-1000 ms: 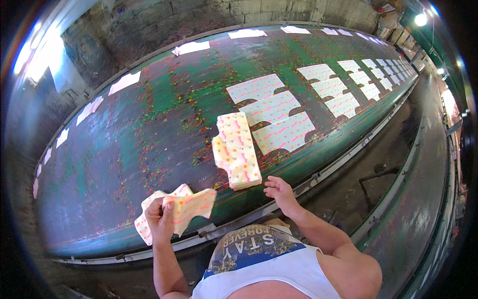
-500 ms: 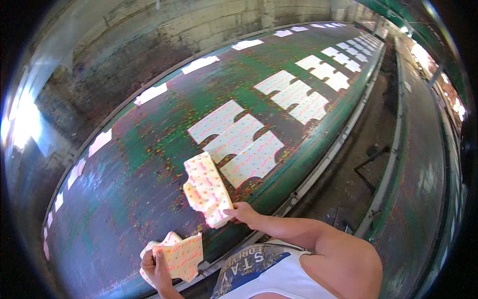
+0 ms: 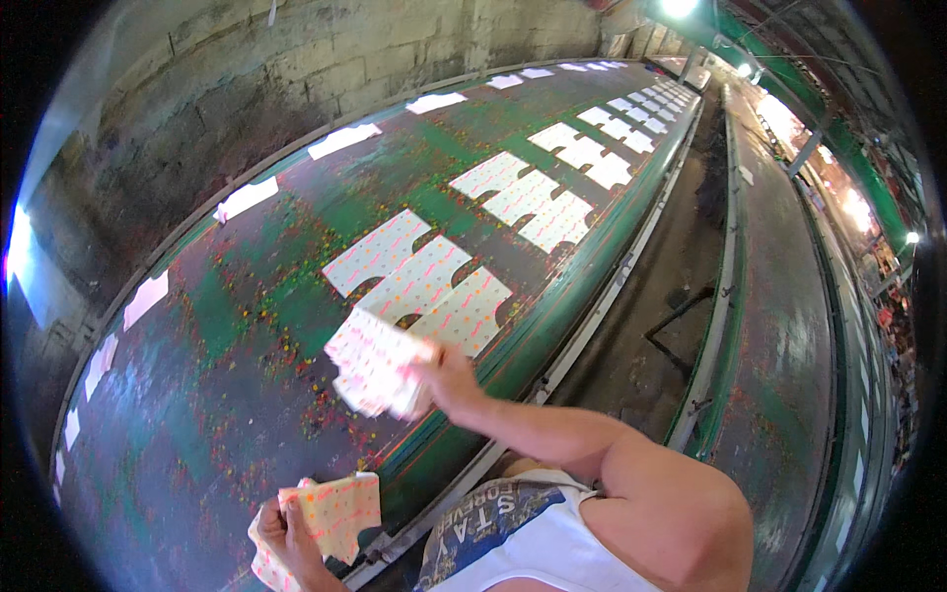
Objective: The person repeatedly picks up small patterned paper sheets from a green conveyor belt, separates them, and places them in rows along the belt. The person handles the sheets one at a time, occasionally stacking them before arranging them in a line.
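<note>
A long, speckled green table (image 3: 212, 395) stretches away; left fingers (image 3: 270, 521) pinch limp, pink-patterned sheets (image 3: 340, 511), right fingers (image 3: 424, 372) grasp a pale, layered, patterned stack (image 3: 370, 357).

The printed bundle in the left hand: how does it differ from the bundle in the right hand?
The left bundle looks creamy; the right bundle looks whiter and brighter. The left bundle is lower in the picture; the right bundle is higher, nearer the laid pieces. Both show pinkish print.
</note>
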`<action>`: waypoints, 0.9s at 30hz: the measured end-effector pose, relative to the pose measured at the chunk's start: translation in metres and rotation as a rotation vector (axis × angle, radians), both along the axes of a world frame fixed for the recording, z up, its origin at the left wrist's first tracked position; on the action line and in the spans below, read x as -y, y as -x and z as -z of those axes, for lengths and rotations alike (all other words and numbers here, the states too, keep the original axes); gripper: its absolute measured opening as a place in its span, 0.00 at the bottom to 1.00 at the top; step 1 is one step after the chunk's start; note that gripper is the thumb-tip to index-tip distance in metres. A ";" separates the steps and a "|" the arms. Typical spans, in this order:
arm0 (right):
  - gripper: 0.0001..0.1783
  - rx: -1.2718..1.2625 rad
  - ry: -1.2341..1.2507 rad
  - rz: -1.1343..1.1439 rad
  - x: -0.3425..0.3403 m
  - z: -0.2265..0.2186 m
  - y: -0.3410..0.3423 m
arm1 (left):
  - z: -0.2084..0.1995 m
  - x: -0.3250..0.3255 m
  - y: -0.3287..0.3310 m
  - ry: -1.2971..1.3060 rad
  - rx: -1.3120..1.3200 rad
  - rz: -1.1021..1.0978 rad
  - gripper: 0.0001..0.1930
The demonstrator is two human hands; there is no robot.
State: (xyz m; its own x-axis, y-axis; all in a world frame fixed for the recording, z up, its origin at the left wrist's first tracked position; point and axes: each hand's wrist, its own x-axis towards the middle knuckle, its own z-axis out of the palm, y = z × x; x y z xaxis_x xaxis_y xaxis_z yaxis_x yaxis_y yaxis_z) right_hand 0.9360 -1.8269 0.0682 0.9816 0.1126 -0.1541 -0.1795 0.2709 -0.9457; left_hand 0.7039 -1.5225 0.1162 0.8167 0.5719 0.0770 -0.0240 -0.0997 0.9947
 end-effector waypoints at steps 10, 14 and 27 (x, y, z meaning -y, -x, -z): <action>0.27 0.515 0.531 0.044 0.248 -0.170 -0.131 | -0.019 0.078 -0.026 -0.143 0.022 -0.098 0.10; 0.26 0.532 0.633 -0.103 0.315 -0.170 -0.165 | -0.029 0.142 -0.055 -0.261 -0.042 -0.201 0.11; 0.31 0.116 -0.175 -0.306 0.438 -0.068 -0.245 | -0.079 0.278 -0.114 -0.448 -0.113 -0.239 0.14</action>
State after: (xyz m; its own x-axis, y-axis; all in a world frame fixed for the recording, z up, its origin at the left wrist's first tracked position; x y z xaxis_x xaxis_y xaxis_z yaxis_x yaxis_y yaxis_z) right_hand 1.1812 -2.2650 0.1365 0.9083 0.4182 0.0037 -0.1718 0.3812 -0.9084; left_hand 0.8177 -1.8001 0.1951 0.6843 0.6747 0.2766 0.1563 -0.5062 0.8481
